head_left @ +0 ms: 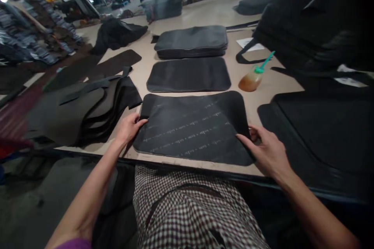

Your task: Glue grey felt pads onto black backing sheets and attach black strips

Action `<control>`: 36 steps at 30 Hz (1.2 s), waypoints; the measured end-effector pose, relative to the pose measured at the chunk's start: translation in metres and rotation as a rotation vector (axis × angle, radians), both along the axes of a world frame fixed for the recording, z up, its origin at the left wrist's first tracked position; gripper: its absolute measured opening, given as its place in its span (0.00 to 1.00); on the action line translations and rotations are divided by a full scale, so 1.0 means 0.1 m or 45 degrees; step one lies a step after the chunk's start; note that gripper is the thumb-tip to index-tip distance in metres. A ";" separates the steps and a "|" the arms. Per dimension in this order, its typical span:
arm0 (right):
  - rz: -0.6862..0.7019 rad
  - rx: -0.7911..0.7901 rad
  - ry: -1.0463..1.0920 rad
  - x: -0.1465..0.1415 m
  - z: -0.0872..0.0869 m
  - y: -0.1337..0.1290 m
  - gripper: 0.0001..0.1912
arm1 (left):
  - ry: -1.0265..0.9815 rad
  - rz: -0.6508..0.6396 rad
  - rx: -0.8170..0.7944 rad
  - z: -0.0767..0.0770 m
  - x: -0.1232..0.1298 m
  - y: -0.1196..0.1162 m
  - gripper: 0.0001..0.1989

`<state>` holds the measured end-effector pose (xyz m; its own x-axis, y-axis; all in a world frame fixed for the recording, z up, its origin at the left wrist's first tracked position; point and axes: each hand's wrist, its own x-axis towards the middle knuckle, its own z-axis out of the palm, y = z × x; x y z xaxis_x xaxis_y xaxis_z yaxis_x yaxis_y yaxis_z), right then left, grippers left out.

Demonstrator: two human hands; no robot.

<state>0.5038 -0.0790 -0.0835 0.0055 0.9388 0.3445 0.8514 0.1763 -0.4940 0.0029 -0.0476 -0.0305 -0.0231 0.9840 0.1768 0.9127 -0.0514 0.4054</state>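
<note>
A flat black panel [189,128] with rounded corners lies in front of me at the table's near edge. Rows of faint pale lettering run slantwise across it. My left hand [128,127] grips its left edge, thumb on top and fingers partly hidden. On the opposite edge, my right hand [267,149] pinches the panel between thumb and curled fingers. Just beyond lies a plain black panel [188,74] of similar outline. Farther back is a stack of dark panels [191,41]. To its right a bottle [250,81] of amber liquid, with a green cap and spout, leans over.
Curved dark pieces [87,105] lie layered at the left. Large black pieces [324,128] cover the table's right side, with a dark bag-like item [304,35] behind them. Another dark stack [163,6] stands at the back of the beige tabletop [204,11].
</note>
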 end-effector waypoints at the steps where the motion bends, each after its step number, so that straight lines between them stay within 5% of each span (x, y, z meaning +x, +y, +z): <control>1: -0.007 -0.007 0.000 0.01 -0.01 0.01 0.33 | -0.007 0.003 0.004 0.00 0.00 0.00 0.19; 10: -0.061 -0.084 0.001 0.06 -0.11 0.03 0.40 | -0.018 0.006 0.014 -0.02 0.00 -0.05 0.20; 25: -0.053 -0.099 -0.010 0.05 -0.08 0.02 0.36 | -0.016 0.016 -0.005 -0.05 -0.03 -0.08 0.20; 32: 0.003 0.036 0.008 0.02 -0.04 0.04 0.35 | -0.020 0.048 0.028 -0.08 -0.02 -0.11 0.15; 36: 0.098 0.248 -0.131 0.00 -0.01 0.09 0.39 | 0.038 0.056 0.237 -0.15 0.00 -0.13 0.29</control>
